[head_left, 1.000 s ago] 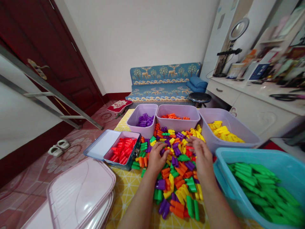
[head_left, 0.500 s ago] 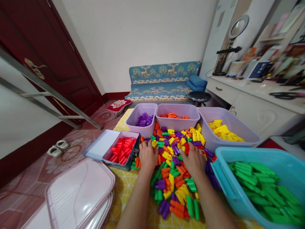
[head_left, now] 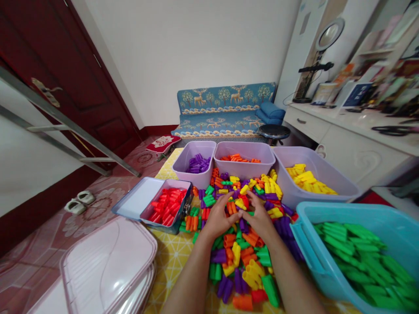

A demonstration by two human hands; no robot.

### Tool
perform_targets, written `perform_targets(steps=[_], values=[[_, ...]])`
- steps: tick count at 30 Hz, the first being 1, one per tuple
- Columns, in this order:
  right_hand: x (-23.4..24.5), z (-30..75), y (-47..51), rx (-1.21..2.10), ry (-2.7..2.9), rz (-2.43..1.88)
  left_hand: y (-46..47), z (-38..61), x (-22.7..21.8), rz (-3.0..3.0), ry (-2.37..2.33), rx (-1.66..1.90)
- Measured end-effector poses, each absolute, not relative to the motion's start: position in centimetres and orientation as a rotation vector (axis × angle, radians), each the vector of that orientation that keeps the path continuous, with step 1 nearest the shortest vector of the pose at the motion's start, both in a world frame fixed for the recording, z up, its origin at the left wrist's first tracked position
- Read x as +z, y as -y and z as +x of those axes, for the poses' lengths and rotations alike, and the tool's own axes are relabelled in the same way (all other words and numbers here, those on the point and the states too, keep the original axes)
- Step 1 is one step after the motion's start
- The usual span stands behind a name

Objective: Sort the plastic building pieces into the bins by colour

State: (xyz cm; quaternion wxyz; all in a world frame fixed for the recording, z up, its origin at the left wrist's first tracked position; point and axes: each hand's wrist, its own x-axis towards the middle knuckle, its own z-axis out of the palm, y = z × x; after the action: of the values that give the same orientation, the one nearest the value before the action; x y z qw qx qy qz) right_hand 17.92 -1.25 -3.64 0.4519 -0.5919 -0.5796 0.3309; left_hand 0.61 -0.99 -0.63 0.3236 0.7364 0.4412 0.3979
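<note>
My left hand [head_left: 218, 219] and my right hand [head_left: 261, 218] rest on a mixed pile of small plastic tube-shaped pieces. Their thumbs meet or nearly meet, and the fingers are apart, curved around a few orange and yellow pieces [head_left: 240, 203]. Neither hand grips a piece that I can make out. Around them lie green pieces [head_left: 270, 290], purple pieces [head_left: 225, 288] and more yellow pieces [head_left: 253, 274]. Some pieces under the palms are hidden.
Purple pieces fill part of one lilac bin [head_left: 178, 168]; orange ones lie in another lilac bin [head_left: 244, 165]. Yellow pieces sit in a third [head_left: 327, 197], green in a turquoise bin [head_left: 314, 253]. Red pieces fill an open tin [head_left: 168, 227]. Stacked lids [head_left: 109, 266] lie left.
Both hands have come together over the pile, the left moving right and the right slightly left. Pieces beneath them have shifted, and green and orange ones show where my left hand was.
</note>
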Motion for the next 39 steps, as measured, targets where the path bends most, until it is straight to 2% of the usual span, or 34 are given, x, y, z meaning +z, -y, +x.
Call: perform_targets(steps=[5, 9, 19, 27, 34, 39], values=[[-1.7, 16.6, 2.0, 1.125, 1.332, -1.157, 1.1, 0.2, -0.4, 1.711, -0.985, 1.117], [-0.3, 16.0, 2.5, 1.144, 1.367, -1.077, 0.9, 0.1, -0.8, 1.514, -0.952, 1.203], [0.0, 16.1, 2.8, 0.761, 1.648, -1.318, 0.8, -0.3, -1.4, 1.385, -1.075, 1.245], [0.0, 16.1, 2.9, 0.514, 1.748, -1.339, 0.8, -0.1, -0.8, 1.595, -0.928, 1.316], [0.7, 16.6, 3.0, 0.634, 1.708, -1.397, 0.8, -0.1, -1.0, 1.583, -1.056, 1.312], [1.5, 17.4, 3.3, 0.966, 1.636, -1.312, 0.5, 0.0, -1.7, 1.536, -1.126, 1.284]])
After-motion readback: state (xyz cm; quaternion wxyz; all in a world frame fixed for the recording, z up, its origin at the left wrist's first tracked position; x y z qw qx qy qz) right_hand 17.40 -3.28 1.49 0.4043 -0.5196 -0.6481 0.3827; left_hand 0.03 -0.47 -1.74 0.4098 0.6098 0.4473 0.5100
